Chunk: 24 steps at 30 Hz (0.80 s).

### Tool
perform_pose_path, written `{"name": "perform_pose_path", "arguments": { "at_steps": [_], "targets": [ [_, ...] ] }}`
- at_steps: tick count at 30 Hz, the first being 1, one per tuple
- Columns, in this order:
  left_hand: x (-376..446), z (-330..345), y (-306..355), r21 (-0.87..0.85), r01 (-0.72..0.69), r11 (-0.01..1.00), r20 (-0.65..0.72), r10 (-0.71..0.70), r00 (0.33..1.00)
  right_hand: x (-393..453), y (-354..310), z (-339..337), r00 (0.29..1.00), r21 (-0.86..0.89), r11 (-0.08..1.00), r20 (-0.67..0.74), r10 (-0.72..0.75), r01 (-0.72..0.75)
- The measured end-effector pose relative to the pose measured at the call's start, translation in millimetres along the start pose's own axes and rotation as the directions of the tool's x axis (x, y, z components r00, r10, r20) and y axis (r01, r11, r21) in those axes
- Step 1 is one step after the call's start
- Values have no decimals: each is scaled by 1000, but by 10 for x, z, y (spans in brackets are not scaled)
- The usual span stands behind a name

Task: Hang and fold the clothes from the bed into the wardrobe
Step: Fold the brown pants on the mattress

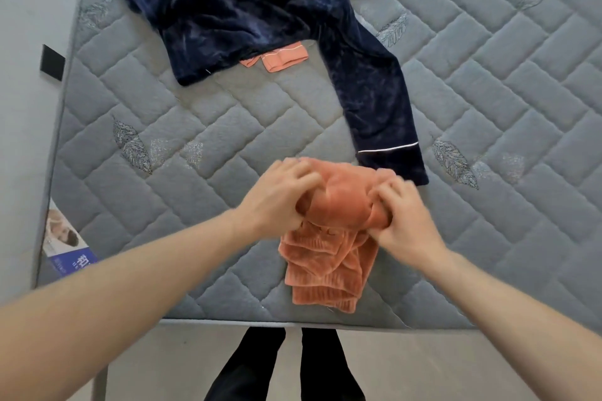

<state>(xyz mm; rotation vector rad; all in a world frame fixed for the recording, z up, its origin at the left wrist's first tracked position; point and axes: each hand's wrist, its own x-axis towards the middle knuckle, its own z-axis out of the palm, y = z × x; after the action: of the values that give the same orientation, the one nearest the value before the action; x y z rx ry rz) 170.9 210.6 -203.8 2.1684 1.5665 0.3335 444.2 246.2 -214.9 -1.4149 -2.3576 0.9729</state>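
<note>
Folding under way: left hand (277,198) and right hand (404,218) both grip the orange garment (329,238) (near mattress (195,127) front edge). Recommend aligning edges, flattening each fold.

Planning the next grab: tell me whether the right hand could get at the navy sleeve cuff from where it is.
Probably yes. The right hand grips the orange garment, and the navy sleeve cuff lies flat on the mattress just beyond it, nothing between. It must let go first.

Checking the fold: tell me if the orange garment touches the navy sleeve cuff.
Cannot tell. In the head view, the orange garment meets the navy sleeve cuff visually, but the right hand blurs that edge.
</note>
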Motion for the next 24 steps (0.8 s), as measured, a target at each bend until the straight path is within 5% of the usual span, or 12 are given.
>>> {"name": "perform_pose_path", "arguments": {
  "at_steps": [7, 14, 19, 22, 24],
  "targets": [
    [-825, 555, 212, 57, -7, 998, 236, -7, 972, -847, -7, 651, 981, -60, 992, 156, 115, -107],
    [-1160, 895, 298, 18, 183, 983, 585, -159, 795, -1249, -16, 1031, 866, -235, 948, 404, 295, -214],
    [-1092, 805, 384, -89, 333, 939, 529, -239, 815, -1187, -74, 961, 824, 235, 793, 236, 514, -562],
    [-935, 651, 436, -326, 557, 764, 325, -463, 825, -1057, -4, 848, 697, 438, 584, 157, 699, -684],
    [-809, 600, 421, -463, 640, 614, 138, -663, 736, -970, 31, 814, 615, 452, 485, 201, 763, -749]
  ]
}}
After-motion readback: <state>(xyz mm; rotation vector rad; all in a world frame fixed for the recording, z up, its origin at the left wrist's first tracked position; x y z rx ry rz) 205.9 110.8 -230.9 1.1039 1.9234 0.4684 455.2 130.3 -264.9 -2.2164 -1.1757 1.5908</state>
